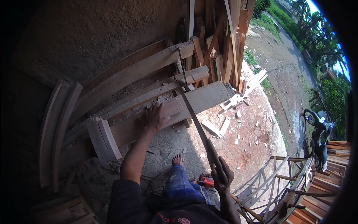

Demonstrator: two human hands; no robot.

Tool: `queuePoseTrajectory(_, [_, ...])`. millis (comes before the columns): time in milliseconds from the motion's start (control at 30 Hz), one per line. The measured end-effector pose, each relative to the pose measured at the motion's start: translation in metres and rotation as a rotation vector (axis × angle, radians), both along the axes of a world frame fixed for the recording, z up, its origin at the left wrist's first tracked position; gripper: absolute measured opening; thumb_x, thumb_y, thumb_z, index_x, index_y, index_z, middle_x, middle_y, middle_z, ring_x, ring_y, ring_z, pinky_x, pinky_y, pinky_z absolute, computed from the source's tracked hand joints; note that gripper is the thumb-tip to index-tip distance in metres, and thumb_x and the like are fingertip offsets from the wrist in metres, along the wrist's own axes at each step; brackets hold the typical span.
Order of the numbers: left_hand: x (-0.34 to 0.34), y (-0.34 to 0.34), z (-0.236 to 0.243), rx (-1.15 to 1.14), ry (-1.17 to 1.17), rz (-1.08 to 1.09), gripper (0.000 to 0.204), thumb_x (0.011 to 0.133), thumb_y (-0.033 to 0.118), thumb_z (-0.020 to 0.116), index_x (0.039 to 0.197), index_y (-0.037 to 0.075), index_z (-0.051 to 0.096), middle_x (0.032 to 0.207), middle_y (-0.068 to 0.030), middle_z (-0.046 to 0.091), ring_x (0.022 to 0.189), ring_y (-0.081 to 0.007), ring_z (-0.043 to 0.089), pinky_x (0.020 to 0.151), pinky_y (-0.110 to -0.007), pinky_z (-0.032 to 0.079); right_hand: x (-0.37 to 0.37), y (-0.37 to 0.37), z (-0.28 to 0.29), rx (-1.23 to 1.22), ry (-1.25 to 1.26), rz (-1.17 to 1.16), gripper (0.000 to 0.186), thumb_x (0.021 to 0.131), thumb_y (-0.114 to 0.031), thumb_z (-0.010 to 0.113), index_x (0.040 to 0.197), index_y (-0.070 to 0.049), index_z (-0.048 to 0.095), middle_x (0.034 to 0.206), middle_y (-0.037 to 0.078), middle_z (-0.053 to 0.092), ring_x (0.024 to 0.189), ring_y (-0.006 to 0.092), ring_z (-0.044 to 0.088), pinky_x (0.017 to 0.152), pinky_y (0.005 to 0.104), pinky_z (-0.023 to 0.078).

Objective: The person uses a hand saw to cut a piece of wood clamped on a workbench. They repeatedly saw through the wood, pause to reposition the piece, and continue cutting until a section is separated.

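Observation:
My left hand [154, 117] presses and grips a short wooden piece [171, 108] lying on a long plank [205, 95] of a rough bench, its fingers curled on the top. My right hand [223, 173] is closed round the handle of a long saw [195, 119], whose narrow blade slants up and left to the far end of the short piece. Behind, more long boards [134, 71] lie roughly parallel. Stacked short planks [104, 140] rest across the bench to the left of my left hand.
Upright timber [233, 44] leans by the wall; curved planks [61, 130] stand at left. Offcuts [223, 127] litter the concrete floor. A red power tool [206, 182] and cables lie near my bare foot [177, 159]. At right are a frame [279, 177], a motorbike [320, 140] and a path.

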State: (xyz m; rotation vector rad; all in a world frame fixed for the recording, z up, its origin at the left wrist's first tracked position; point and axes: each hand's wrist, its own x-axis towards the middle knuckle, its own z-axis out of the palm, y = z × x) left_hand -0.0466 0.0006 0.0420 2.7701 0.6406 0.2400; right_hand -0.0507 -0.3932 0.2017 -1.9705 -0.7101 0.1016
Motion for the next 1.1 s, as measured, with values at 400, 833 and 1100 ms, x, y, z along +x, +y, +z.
queuePoseTrajectory(400, [0.068,-0.017,-0.033,-0.071,-0.227,0.232,0.023,0.096,0.027,0.053,0.108,0.009,0.062,0.104,-0.0146,0.066,0.101,-0.0359,0.061,0.09,-0.051,0.045,-0.001,0.005,-0.029,0.012,0.173,0.062,0.054,0.088,-0.018,0.069,0.133,0.01,0.054,0.12,0.024,0.067,0.11,0.0276,0.067,0.092,0.0346,0.052])
queuePoseTrajectory(833, [0.077,-0.023,-0.039,0.032,-0.277,0.346,0.02,0.096,0.031,0.053,0.097,0.013,0.061,0.102,-0.0109,0.066,0.103,-0.0332,0.06,0.09,-0.052,0.043,0.002,0.0,-0.069,0.03,0.194,0.084,0.053,0.089,-0.021,0.064,0.131,0.011,0.055,0.119,0.025,0.066,0.106,0.0305,0.068,0.09,0.0365,0.052])
queuePoseTrajectory(1100, [0.076,-0.018,-0.048,0.049,-0.249,0.347,0.022,0.095,0.033,0.054,0.098,0.013,0.061,0.106,-0.009,0.067,0.109,-0.0307,0.059,0.093,-0.05,0.042,-0.003,-0.001,-0.076,0.078,0.246,0.086,0.056,0.089,-0.022,0.064,0.132,0.012,0.053,0.117,0.025,0.067,0.104,0.0285,0.069,0.09,0.0354,0.052])
